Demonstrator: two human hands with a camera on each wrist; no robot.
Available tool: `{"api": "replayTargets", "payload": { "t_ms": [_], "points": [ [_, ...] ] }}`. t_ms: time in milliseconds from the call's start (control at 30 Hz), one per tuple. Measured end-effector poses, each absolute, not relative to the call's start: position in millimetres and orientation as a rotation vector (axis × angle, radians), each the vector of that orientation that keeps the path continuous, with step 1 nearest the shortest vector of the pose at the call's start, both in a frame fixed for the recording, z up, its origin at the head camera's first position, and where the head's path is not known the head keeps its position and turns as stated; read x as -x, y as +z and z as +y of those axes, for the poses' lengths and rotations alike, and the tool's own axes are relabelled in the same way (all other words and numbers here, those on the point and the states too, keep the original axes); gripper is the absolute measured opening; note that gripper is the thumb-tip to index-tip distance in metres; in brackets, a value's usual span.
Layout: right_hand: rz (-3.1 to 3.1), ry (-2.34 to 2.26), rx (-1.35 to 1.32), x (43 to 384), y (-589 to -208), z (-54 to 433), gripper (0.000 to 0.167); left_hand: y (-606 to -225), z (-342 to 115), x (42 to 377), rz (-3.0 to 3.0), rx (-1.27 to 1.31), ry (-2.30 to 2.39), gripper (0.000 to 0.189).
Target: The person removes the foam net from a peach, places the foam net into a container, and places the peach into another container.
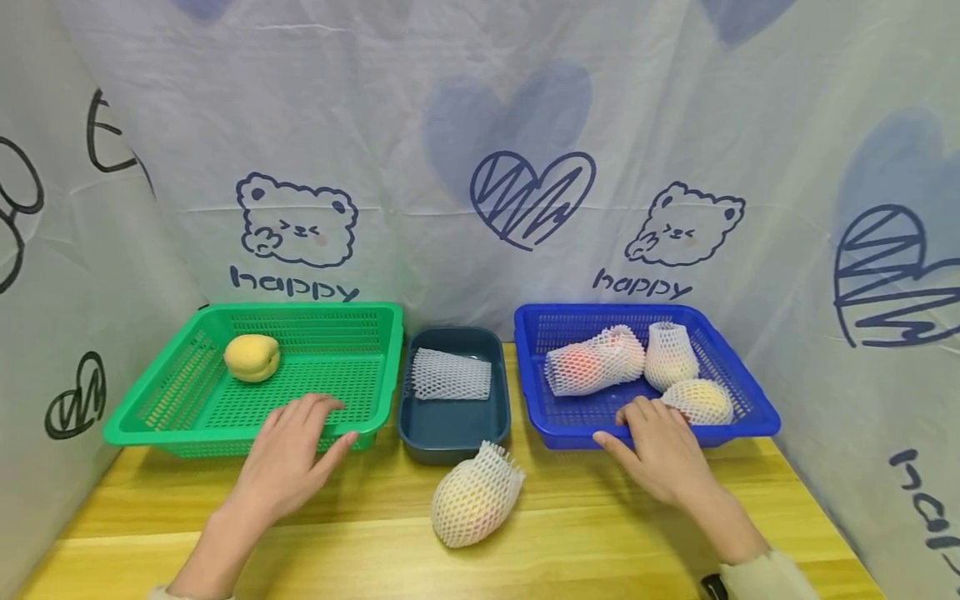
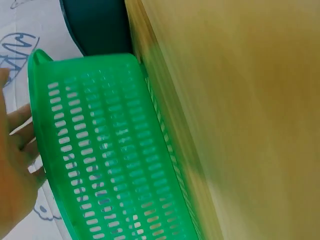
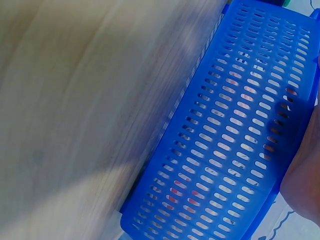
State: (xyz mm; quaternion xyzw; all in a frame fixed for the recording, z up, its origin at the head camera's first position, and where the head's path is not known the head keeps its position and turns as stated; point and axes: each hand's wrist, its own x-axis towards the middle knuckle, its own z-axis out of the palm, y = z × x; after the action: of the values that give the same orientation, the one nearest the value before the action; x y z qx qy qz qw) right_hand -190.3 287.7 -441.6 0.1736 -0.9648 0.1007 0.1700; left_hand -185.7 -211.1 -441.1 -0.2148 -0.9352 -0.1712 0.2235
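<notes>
My left hand (image 1: 291,454) reaches over the front rim of the green basket (image 1: 142,435), fingers loosely bent and holding nothing. A bare yellow peach (image 1: 252,358) lies in that basket at the back left. Over the front rim of the blue basket (image 1: 573,438) hangs my right hand (image 1: 663,454), its fingertips close beside a yellow fruit in a white foam net (image 1: 699,402). Its thumb points left, outside the rim. In the right wrist view the basket wall hides most of its fingers. Between the hands, on the table, lies another netted fruit (image 1: 474,500).
A dark teal tray (image 1: 453,429) stands between the baskets with an empty foam net (image 1: 452,375) in it. More netted fruit, some reddish (image 1: 581,367), lies in the blue basket. A printed white curtain (image 1: 420,167) hangs behind the wooden table (image 1: 360,550).
</notes>
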Motion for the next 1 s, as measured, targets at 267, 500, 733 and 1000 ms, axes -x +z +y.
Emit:
{"api": "replayTargets", "payload": {
  "t_ms": [267,500,733,1000],
  "points": [
    [-2.729,0.284,-0.494,191,-442,289,0.041,-444,-190,180,-2.298,0.779,-0.741,0.054],
    [-2.718,0.288,-0.498,191,-443,290,0.041,-448,-167,174,-2.286,0.89,-0.88,0.064],
    [-2.728,0.29,-0.492,192,-444,290,0.042,-452,-146,168,-2.269,1.029,-0.907,0.065],
    [-2.738,0.294,-0.493,191,-444,289,0.044,-456,-126,160,-2.413,1.148,-0.953,0.069]
  ]
}}
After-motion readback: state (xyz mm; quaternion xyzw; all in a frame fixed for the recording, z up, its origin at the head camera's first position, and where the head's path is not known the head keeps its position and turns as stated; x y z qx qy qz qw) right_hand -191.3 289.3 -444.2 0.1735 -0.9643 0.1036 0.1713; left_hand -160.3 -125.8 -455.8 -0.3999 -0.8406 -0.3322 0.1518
